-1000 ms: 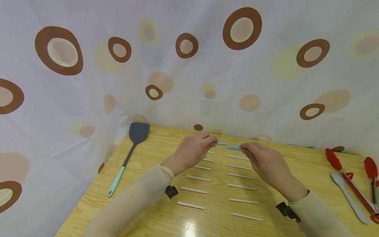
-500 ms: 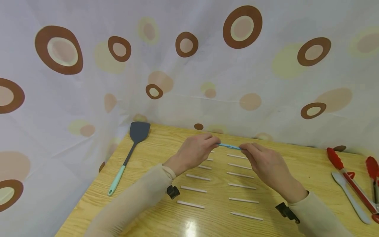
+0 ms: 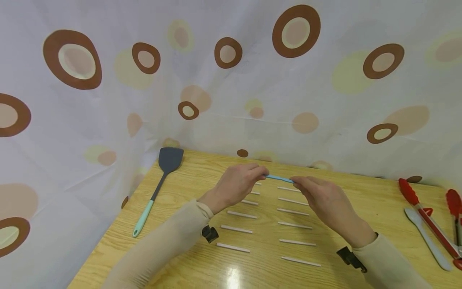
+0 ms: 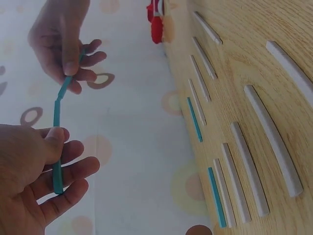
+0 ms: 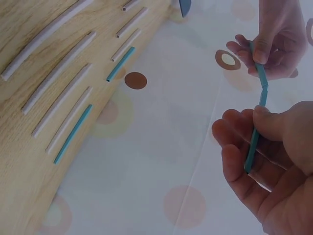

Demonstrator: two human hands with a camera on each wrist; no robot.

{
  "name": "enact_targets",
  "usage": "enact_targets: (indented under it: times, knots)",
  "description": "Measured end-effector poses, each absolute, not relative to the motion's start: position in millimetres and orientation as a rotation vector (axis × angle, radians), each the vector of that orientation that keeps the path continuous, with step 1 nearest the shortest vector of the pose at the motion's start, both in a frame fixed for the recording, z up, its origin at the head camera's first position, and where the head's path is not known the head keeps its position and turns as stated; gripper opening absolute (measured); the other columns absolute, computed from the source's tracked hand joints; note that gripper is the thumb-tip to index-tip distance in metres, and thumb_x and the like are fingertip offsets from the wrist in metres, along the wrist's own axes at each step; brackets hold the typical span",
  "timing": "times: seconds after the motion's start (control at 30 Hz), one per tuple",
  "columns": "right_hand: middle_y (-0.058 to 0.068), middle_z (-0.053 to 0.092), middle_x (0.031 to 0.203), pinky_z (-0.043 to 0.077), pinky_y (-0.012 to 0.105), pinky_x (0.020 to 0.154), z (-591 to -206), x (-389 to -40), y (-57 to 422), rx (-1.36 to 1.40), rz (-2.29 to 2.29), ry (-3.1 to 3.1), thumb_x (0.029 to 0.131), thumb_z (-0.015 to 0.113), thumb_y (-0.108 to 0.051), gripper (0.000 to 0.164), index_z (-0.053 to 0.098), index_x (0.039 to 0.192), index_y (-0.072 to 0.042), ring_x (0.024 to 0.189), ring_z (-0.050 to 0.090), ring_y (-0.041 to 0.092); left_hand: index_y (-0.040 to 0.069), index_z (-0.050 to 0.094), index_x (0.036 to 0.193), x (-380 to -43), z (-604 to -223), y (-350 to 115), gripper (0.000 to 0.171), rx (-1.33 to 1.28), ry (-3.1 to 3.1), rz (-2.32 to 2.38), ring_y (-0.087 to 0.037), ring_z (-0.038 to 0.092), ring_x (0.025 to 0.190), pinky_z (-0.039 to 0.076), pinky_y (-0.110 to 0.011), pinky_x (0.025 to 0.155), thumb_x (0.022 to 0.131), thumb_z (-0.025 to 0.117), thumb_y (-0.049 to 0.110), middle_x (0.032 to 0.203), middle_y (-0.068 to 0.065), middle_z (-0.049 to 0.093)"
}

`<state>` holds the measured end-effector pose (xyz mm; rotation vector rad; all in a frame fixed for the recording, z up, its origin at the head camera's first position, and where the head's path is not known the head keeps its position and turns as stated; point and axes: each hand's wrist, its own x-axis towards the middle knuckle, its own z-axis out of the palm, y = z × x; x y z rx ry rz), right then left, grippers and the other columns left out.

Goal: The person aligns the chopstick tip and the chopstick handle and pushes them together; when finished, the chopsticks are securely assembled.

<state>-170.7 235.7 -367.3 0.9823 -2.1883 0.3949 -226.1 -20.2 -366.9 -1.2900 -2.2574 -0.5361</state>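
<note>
My left hand [image 3: 236,184] pinches a slim teal stick [image 4: 56,117] between thumb and fingers. A matching teal stick [image 4: 63,89] is pinched by my right hand [image 3: 326,200]. Both are raised above the far part of the table, and the inner ends of the sticks meet, with a slight bend at the join. Whether they are locked together I cannot tell. Under the hands, two rows of pale sticks [image 3: 236,229] [image 3: 297,242] lie on the wood. At the far end of each row rests another teal stick [image 4: 216,196] [image 4: 194,119], seen in the wrist views.
A dark spatula [image 3: 169,160] with a mint handle lies at the table's left. To the right are red-tipped tongs [image 3: 409,194], a grey-white spoon-like utensil [image 3: 427,239] and a second red-tipped utensil [image 3: 452,204]. A patterned curtain [image 3: 252,88] hangs behind the wooden table [image 3: 195,265].
One second ago a gap stood between the two held teal sticks. The hands have come slightly closer and the stick ends now meet in line. The table things lie as before.
</note>
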Motion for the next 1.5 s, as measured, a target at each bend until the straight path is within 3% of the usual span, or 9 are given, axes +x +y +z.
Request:
enact_targets:
  times: [0.27, 0.4, 0.63, 0.7, 0.8, 1.03, 1.13, 1.17, 1.5]
  knots:
    - [0.007, 0.072, 0.086, 0.055, 0.036, 0.052, -367.2, -168.7, 236.4, 1.003, 0.4, -2.193, 0.108, 0.035, -0.032, 0.047, 0.069, 0.106, -0.001, 0.068, 0.069, 0.022, 0.01, 0.068, 0.106, -224.6, -365.5, -20.8, 0.01, -1.361, -2.248, -0.541, -0.011, 0.067, 0.083, 0.052, -0.02, 0.073, 0.097, 0.064, 0.009, 0.096, 0.001, 0.068]
    - [0.006, 0.071, 0.085, 0.055, 0.033, 0.054, -369.3, -167.4, 236.3, 1.04, 0.429, -2.211, 0.101, 0.058, -0.011, 0.016, 0.069, 0.107, 0.0, 0.068, 0.068, 0.02, 0.008, 0.067, 0.106, -223.4, -366.4, -21.3, 0.01, -1.39, -2.241, -0.553, -0.012, 0.066, 0.083, 0.052, -0.02, 0.073, 0.096, 0.064, 0.007, 0.095, 0.0, 0.066]
    - [0.007, 0.07, 0.086, 0.055, 0.032, 0.054, -369.6, -166.0, 234.9, 1.06, 0.458, -2.225, 0.101, 0.058, -0.013, 0.018, 0.068, 0.107, 0.001, 0.068, 0.068, 0.02, 0.006, 0.067, 0.108, -222.9, -366.9, -21.4, 0.012, -1.412, -2.258, -0.556, -0.013, 0.067, 0.086, 0.052, -0.02, 0.077, 0.097, 0.062, 0.005, 0.097, -0.001, 0.067]
    - [0.008, 0.07, 0.087, 0.056, 0.032, 0.055, -368.9, -165.7, 234.5, 1.063, 0.456, -2.232, 0.089, 0.071, 0.001, 0.019, 0.068, 0.108, 0.001, 0.07, 0.069, 0.02, 0.006, 0.067, 0.109, -222.8, -366.1, -21.4, 0.012, -1.415, -2.264, -0.552, -0.014, 0.067, 0.087, 0.052, -0.021, 0.078, 0.097, 0.063, 0.005, 0.098, -0.001, 0.068]
    - [0.008, 0.07, 0.088, 0.056, 0.031, 0.057, -367.6, -165.6, 233.6, 1.063, 0.451, -2.246, 0.068, 0.08, 0.017, 0.045, 0.068, 0.108, 0.001, 0.071, 0.069, 0.021, 0.005, 0.068, 0.109, -222.3, -365.1, -21.5, 0.013, -1.421, -2.268, -0.56, -0.014, 0.067, 0.088, 0.052, -0.021, 0.079, 0.096, 0.063, 0.004, 0.098, -0.002, 0.068]
    - [0.008, 0.071, 0.086, 0.056, 0.031, 0.055, -368.0, -166.0, 231.9, 1.052, 0.458, -2.252, 0.079, 0.077, 0.01, 0.029, 0.07, 0.105, 0.002, 0.069, 0.069, 0.021, 0.004, 0.068, 0.109, -219.7, -364.3, -21.0, 0.014, -1.42, -2.289, -0.616, -0.015, 0.067, 0.086, 0.052, -0.021, 0.078, 0.096, 0.063, 0.003, 0.097, -0.003, 0.068]
    - [0.009, 0.07, 0.085, 0.056, 0.03, 0.054, -369.2, -166.6, 231.1, 1.053, 0.464, -2.24, 0.077, 0.077, 0.011, 0.03, 0.07, 0.105, 0.002, 0.067, 0.069, 0.021, 0.003, 0.069, 0.109, -219.3, -363.9, -21.2, 0.014, -1.417, -2.301, -0.631, -0.015, 0.067, 0.086, 0.052, -0.02, 0.077, 0.096, 0.064, 0.002, 0.096, -0.004, 0.069]
    - [0.009, 0.07, 0.085, 0.056, 0.03, 0.053, -369.5, -166.7, 230.8, 1.053, 0.466, -2.234, 0.067, 0.078, 0.018, 0.041, 0.069, 0.104, 0.002, 0.067, 0.068, 0.021, 0.003, 0.069, 0.109, -219.4, -363.8, -21.1, 0.014, -1.417, -2.304, -0.629, -0.015, 0.067, 0.086, 0.052, -0.02, 0.078, 0.096, 0.064, 0.002, 0.096, -0.004, 0.069]
    - [0.009, 0.07, 0.084, 0.056, 0.027, 0.056, -371.6, -167.7, 227.1, 1.075, 0.495, -2.204, 0.067, 0.078, 0.02, 0.039, 0.07, 0.101, 0.002, 0.069, 0.069, 0.021, 0.005, 0.07, 0.105, -217.7, -365.6, -21.4, 0.012, -1.415, -2.32, -0.619, -0.013, 0.067, 0.082, 0.051, -0.016, 0.073, 0.095, 0.064, 0.001, 0.09, -0.003, 0.068]
